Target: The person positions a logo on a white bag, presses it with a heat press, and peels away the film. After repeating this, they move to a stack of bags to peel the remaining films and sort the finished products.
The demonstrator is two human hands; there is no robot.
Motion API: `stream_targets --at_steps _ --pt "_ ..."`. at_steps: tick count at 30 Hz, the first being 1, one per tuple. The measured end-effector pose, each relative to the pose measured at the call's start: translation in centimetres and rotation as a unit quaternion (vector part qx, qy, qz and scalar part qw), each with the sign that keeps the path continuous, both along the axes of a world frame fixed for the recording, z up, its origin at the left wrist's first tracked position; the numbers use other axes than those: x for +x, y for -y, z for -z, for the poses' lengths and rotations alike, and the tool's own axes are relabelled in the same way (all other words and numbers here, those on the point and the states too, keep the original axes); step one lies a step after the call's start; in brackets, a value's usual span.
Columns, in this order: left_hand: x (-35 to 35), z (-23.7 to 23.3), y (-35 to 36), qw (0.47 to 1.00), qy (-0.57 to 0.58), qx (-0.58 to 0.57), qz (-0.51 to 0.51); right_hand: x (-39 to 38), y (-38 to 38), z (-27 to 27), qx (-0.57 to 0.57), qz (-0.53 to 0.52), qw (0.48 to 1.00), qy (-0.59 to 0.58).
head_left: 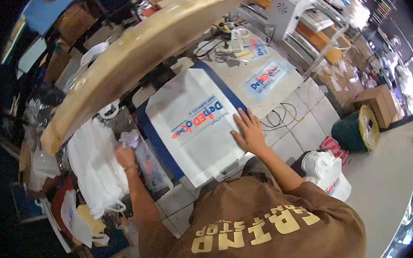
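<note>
A white bag (202, 143) with red and blue "DepED" print lies flat over a dark blue board (220, 85). Spread on the bag's right edge is my right hand (249, 132), fingers apart. To the left of the board, my left hand (125, 156) is closed on a crumpled whitish cloth (130, 138). Beside it sits a thick stack of white bags (94, 165) with handles. A translucent printed sheet (150, 166) lies between that stack and the board.
A long curved beige edge (148, 51) runs overhead across the view. At upper right, a printed sheet (269, 79) lies near cables. A roll of white bags (325, 174), a green spool (355, 129) and a cardboard box (379, 105) are on the right.
</note>
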State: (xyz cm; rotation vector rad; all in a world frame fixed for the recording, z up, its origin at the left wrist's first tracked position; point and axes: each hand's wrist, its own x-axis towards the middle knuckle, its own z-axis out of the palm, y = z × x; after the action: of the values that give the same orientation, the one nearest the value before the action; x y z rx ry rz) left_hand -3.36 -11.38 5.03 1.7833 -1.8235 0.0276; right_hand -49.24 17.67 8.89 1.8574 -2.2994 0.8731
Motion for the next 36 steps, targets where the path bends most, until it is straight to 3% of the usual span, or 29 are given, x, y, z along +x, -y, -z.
stream_targets --at_steps 3,4,5,6,8,9,10,11,12,13,15,17,20,23,25,27,29,31,32,36 --pt "-1.7 -8.6 -1.5 0.999 0.035 -0.008 0.027 0.1 -0.2 -0.4 0.003 -0.001 1.000 0.017" --pt "-2.5 -10.8 -2.3 0.993 -0.049 -0.037 0.099 0.1 -0.2 -0.3 -0.002 -0.001 1.000 0.018" --pt "-3.6 -11.8 -3.1 0.975 -0.133 -0.066 0.168 0.1 -0.1 -0.3 -0.007 -0.004 1.000 0.018" --pt "-4.9 -11.9 -3.9 0.974 -0.134 -0.066 0.168 0.0 0.0 -0.2 -0.011 -0.001 1.000 0.012" --pt "-8.7 -12.4 -5.8 0.959 -0.152 0.050 0.235 -0.5 -0.2 0.0 -0.001 -0.008 1.000 0.024" --pt "-13.3 -13.6 -7.9 0.923 -0.229 0.061 0.303 -0.7 0.1 0.0 0.007 -0.013 0.999 0.037" --pt "-15.3 -10.7 -7.8 0.915 -0.221 0.117 0.317 -1.2 0.2 -0.4 -0.011 -0.022 0.999 0.038" --pt "-19.3 -10.2 -9.3 0.951 -0.101 0.172 0.235 -1.7 0.2 -1.0 -0.011 -0.023 0.999 0.043" --pt "-22.2 -7.1 -10.6 0.923 -0.187 0.105 0.318 -2.2 0.2 -2.0 0.010 -0.042 0.997 0.070" --pt "-25.1 -4.2 -11.0 0.911 -0.189 0.056 0.362 -2.7 0.2 -2.4 0.030 -0.061 0.993 0.097" --pt "-30.5 -4.2 -11.7 0.888 -0.084 0.007 0.453 -3.3 0.3 -1.3 -0.005 -0.074 0.994 0.084" --pt "-35.9 -4.4 -12.0 0.900 -0.135 -0.003 0.414 -3.4 0.2 -0.7 -0.038 -0.090 0.993 0.070" --pt "-37.8 -5.3 -11.0 0.917 -0.104 -0.023 0.384 -3.0 0.1 -1.4 -0.048 -0.068 0.993 0.084" --pt "-32.9 -4.4 -13.1 0.927 -0.117 -0.007 0.357 -3.6 0.4 -1.5 -0.046 -0.039 0.997 0.057" --pt "-29.9 -5.1 -11.4 0.942 -0.110 0.018 0.317 -3.4 0.1 -1.1 -0.011 -0.061 0.987 0.149" --pt "-29.6 -5.0 -11.1 0.954 -0.106 0.046 0.275 -3.1 -0.2 -0.9 0.002 -0.060 0.987 0.150" --pt "-34.6 -4.8 -10.0 0.945 -0.161 -0.030 0.284 -3.4 0.3 -1.1 0.011 -0.059 0.988 0.142" --pt "-37.9 -5.3 -9.9 0.912 -0.124 -0.067 0.386 -3.3 0.1 -0.8 0.006 -0.061 0.989 0.136" --pt "-38.2 -6.0 -10.8 0.927 -0.069 -0.029 0.368 -3.3 -0.2 -0.7 0.010 -0.064 0.989 0.135" --pt "-31.2 -4.0 -9.7 0.946 -0.126 -0.043 0.294 -3.7 0.2 -1.1 0.011 -0.077 0.988 0.137"
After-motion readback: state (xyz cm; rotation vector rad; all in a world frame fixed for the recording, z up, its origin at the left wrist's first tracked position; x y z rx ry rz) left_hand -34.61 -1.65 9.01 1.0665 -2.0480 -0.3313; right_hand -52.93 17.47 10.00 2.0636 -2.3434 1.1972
